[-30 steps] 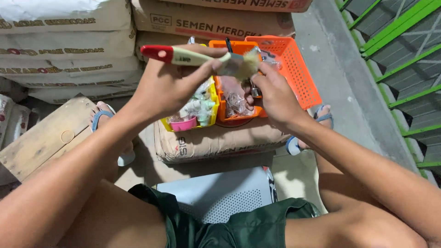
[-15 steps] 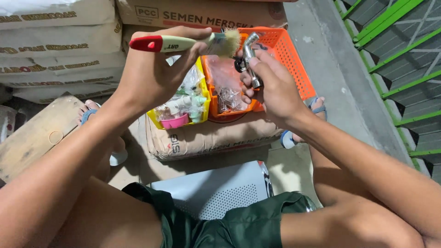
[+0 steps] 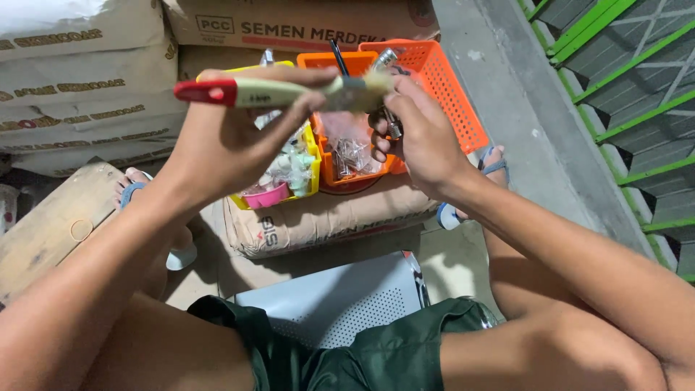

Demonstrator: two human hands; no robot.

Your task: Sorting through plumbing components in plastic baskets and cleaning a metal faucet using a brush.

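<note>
A seated person's left hand (image 3: 232, 141) is gripping a paintbrush (image 3: 289, 92) with a red-tipped pale handle, holding it level above the orange basket (image 3: 449, 90). The right hand (image 3: 423, 137), just in front of that basket, is pinching a small metal part (image 3: 391, 123) against the bristles. Left of the orange basket, a yellow bin (image 3: 313, 156) is touching it, both resting on a cement sack (image 3: 326, 217).
</note>
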